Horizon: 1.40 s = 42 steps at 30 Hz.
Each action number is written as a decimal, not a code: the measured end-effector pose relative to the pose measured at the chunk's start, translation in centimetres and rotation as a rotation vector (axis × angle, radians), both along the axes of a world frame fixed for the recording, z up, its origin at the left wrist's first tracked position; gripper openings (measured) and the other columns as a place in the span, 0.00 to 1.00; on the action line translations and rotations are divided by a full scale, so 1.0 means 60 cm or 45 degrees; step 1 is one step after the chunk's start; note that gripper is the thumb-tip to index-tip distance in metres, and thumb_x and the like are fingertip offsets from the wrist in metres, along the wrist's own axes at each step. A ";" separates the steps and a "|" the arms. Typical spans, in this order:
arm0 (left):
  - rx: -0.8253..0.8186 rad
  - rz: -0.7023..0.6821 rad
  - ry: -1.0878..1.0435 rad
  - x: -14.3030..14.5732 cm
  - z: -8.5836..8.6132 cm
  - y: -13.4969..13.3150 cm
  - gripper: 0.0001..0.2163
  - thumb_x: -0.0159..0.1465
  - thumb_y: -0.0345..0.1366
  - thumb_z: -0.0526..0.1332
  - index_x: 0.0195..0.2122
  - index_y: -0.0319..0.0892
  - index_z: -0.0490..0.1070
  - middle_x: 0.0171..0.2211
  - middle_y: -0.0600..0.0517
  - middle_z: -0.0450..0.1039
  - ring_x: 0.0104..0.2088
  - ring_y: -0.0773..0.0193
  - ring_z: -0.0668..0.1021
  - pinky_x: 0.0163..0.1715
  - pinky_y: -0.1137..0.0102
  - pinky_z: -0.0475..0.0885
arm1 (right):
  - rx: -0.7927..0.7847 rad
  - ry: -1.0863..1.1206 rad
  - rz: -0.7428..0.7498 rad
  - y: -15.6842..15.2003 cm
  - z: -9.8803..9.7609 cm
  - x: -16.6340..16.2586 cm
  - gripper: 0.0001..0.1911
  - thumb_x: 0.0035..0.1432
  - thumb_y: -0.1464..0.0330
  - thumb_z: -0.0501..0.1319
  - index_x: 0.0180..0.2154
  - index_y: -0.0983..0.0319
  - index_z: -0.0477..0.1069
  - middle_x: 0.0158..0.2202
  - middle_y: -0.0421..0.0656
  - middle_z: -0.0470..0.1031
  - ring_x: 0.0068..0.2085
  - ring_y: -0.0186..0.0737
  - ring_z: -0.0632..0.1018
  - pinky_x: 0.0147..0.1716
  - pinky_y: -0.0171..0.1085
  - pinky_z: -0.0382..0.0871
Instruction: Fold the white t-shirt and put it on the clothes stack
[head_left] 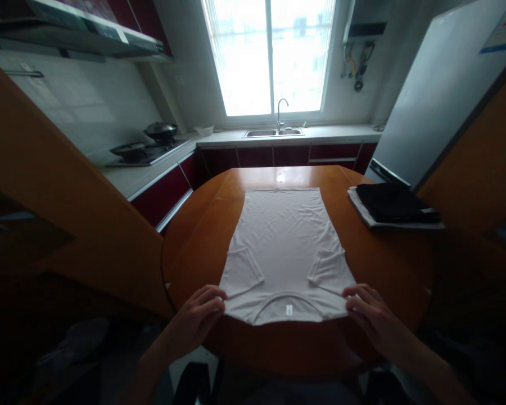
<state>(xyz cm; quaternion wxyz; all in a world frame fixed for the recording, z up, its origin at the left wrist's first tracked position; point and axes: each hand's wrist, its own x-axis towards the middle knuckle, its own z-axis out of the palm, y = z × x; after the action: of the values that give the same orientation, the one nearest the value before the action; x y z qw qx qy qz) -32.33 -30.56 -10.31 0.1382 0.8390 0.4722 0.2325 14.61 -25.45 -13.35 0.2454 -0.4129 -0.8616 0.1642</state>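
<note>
A white T-shirt lies flat on a round wooden table, collar towards me, with both sleeves folded in over the body. My left hand pinches the near left shoulder corner of the shirt. At the near right shoulder corner, my right hand pinches the cloth in the same way. Both hands rest at the table's near edge, fingers closed on the fabric.
A stack of folded dark and light clothes sits at the table's right side. Beyond are a kitchen counter with a sink, a stove with a wok at left, a bright window, and a refrigerator at right.
</note>
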 end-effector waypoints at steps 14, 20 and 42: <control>-0.026 0.347 -0.292 -0.006 0.010 0.193 0.14 0.70 0.46 0.56 0.36 0.43 0.74 0.31 0.52 0.76 0.31 0.64 0.76 0.31 0.74 0.69 | -0.103 -0.032 -0.319 0.200 0.054 -0.040 0.12 0.71 0.62 0.50 0.37 0.56 0.69 0.33 0.44 0.79 0.35 0.44 0.79 0.34 0.37 0.63; -0.133 0.367 -0.243 -0.008 -0.019 0.290 0.13 0.64 0.45 0.59 0.33 0.42 0.77 0.28 0.52 0.78 0.28 0.64 0.76 0.30 0.72 0.70 | -0.151 -0.232 -0.360 0.281 0.024 -0.057 0.12 0.68 0.64 0.54 0.37 0.58 0.75 0.35 0.44 0.81 0.36 0.42 0.79 0.32 0.35 0.58; -0.142 0.436 -0.470 -0.034 0.006 0.319 0.14 0.59 0.47 0.67 0.37 0.42 0.80 0.35 0.49 0.82 0.34 0.59 0.82 0.37 0.68 0.77 | -0.313 0.314 -0.176 0.324 0.052 -0.013 0.14 0.57 0.59 0.61 0.32 0.62 0.78 0.30 0.44 0.80 0.32 0.42 0.77 0.33 0.38 0.68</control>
<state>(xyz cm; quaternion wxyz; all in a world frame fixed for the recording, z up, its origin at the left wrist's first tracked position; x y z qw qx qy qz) -34.38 -11.40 -9.93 0.2268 0.6813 0.5861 0.3753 13.82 -6.01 -10.23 0.3075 -0.4749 -0.7679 0.3003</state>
